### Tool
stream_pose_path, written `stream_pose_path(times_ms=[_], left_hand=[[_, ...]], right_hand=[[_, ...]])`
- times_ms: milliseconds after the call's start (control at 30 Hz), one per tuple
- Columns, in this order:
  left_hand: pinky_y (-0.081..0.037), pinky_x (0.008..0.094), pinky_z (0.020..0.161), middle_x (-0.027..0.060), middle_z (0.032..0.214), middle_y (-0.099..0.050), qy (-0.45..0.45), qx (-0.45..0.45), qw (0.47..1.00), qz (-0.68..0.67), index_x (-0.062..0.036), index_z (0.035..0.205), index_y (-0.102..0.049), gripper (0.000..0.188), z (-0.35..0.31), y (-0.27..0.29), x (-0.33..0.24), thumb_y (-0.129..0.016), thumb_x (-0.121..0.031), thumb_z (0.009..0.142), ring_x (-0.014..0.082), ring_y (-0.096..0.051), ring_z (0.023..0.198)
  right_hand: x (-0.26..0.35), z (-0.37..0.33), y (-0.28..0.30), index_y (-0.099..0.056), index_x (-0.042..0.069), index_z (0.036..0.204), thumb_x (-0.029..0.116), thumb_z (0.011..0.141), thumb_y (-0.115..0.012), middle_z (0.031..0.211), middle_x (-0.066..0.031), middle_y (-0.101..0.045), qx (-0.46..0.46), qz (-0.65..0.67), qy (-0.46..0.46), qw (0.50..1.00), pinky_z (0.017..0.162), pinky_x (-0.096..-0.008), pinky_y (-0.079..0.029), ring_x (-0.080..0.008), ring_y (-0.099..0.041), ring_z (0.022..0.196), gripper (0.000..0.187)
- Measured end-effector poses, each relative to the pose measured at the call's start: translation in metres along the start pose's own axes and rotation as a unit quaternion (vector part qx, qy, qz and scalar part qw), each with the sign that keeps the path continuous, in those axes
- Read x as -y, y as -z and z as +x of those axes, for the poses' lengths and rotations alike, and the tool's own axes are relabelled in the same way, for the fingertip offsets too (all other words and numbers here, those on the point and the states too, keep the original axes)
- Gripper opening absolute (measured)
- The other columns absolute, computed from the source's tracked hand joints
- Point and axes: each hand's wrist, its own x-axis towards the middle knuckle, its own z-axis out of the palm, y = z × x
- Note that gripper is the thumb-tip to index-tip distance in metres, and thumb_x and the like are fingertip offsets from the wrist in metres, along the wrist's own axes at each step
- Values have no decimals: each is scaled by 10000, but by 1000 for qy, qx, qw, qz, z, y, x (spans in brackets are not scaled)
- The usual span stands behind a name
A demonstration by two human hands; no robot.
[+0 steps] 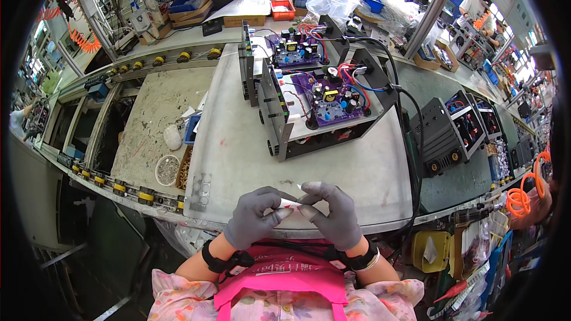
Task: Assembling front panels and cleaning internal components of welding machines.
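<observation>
Close to the front edge of the white work surface (221,120), my two grey-gloved hands meet in front of my body. My left hand (257,213) is closed, pinching a small white slip with red marks (288,204) between thumb and fingers. Curled in from the other side, my right hand (334,214) has its thumb at the slip's right end, and a tiny white tip shows by its index finger. Beyond them stands an open black chassis (339,137) with a purple circuit board (331,100) and red and blue wires. A second open chassis (245,62) stands just behind it.
Thick black cables (421,137) run from the chassis down the right side. More black units (446,134) stand tilted at the right. A round tub of small parts (168,170) sits left, beside a roller rail (119,188). An orange coiled hose (518,201) hangs at the right.
</observation>
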Motion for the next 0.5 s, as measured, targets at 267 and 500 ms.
stream_pose_path(times_ms=[267, 500], left_hand=[[-446, 293, 583, 88, 756, -593, -4, -20, 1000, 8, -33, 904, -686, 150, 1, -8, 8, -695, -129, 789, 173, -556, 633], [-487, 269, 754, 56, 893, -652, 121, -35, 986, -111, 21, 967, -637, 216, -2, -5, 17, -689, -122, 814, 124, -614, 844]], right_hand=[[-6, -4, 0, -601, 88, 1064, 23, 716, -697, 798, -41, -644, -41, -193, 183, 963, 717, -355, -457, -224, -618, 724, 367], [-22, 4, 1, -532, 71, 1151, 81, 784, -661, 834, -48, -646, -29, 0, 96, 995, 718, -329, -456, -183, -609, 757, 389]])
